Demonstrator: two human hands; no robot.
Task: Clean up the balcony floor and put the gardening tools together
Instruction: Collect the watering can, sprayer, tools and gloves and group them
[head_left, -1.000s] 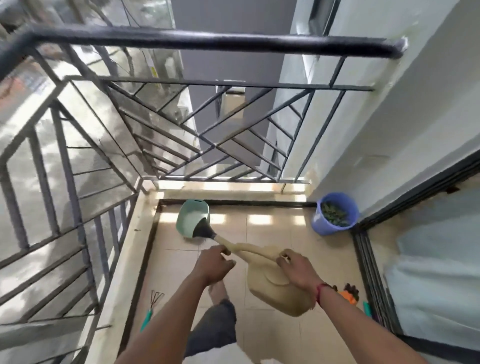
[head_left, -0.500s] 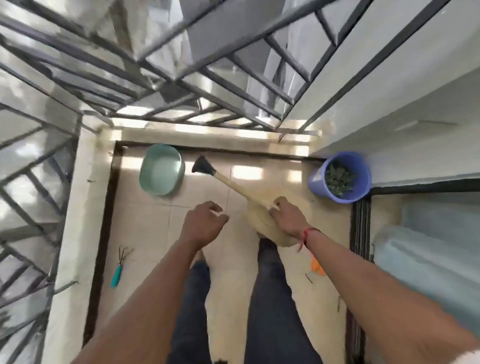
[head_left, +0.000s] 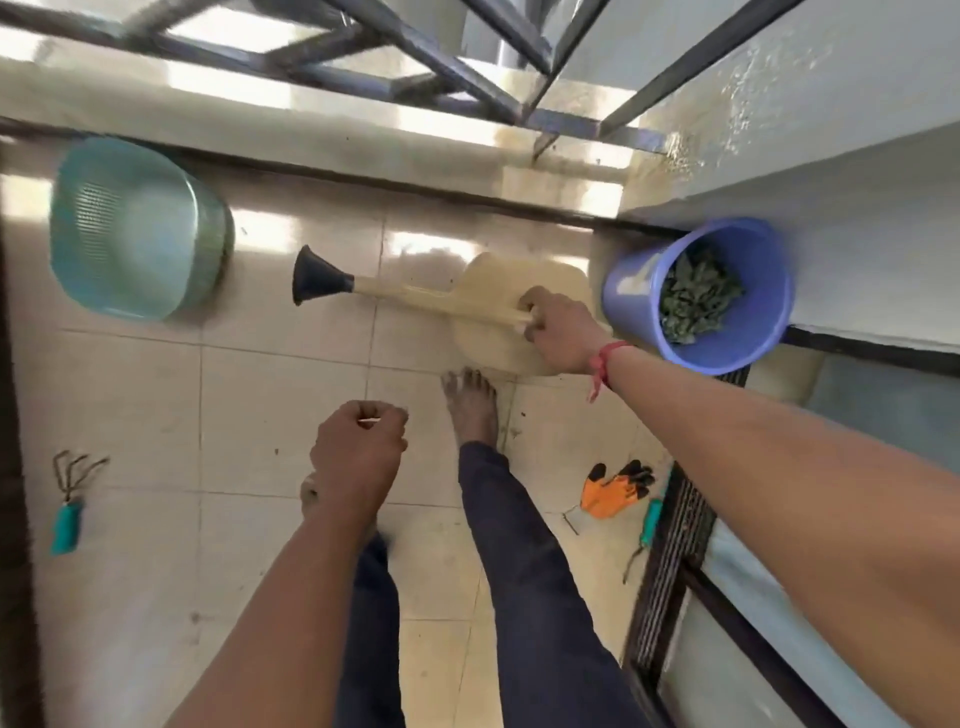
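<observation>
Clearly the right hand (head_left: 563, 332) has its fingers wrapped around the top handle of the beige watering can (head_left: 511, 275), near where the long spout joins the body. The can hangs low at the far right corner of the floor (head_left: 260, 415), just beside the blue bucket (head_left: 737, 338), and whether its base touches the tiles cannot be told. Its spout runs left along the far edge and ends in a dark rose (head_left: 317, 275). The can looks like stiff moulded plastic. Carried by one hand, it is probably light, though any water inside is hidden. The handle seems the sound place to grip, since the long spout would swing the load if held farther out. The left hand (head_left: 358, 447) hovers over the middle of the floor with its fingers curled into a fist and holds nothing that can be made out. Farther out, dark leaves (head_left: 696, 296) fill the bucket, and a green basket (head_left: 135, 228) lies at the far left corner. A hand rake (head_left: 67, 499) sits by the left edge. Orange gloves (head_left: 613, 491) and a green-handled tool (head_left: 649, 525) lie along the right edge, well apart from the rake.
</observation>
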